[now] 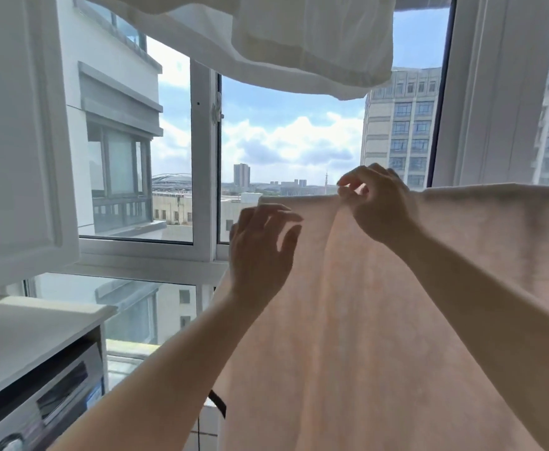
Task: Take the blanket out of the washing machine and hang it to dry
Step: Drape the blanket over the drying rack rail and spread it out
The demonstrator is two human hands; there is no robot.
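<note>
Your pink blanket (380, 320) already drapes soft and probably damp-heavy over what seems a hidden rail by the window (201, 157), so keep your right hand (377, 203) pinching its top fold while your left hand (260, 249), fingers spread and empty, takes the left edge.

Bright window (201, 164), white cabinet (16, 141)

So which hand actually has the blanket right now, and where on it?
The right hand pinches the blanket at its top edge. The left hand is open beside it, holding nothing.
</note>
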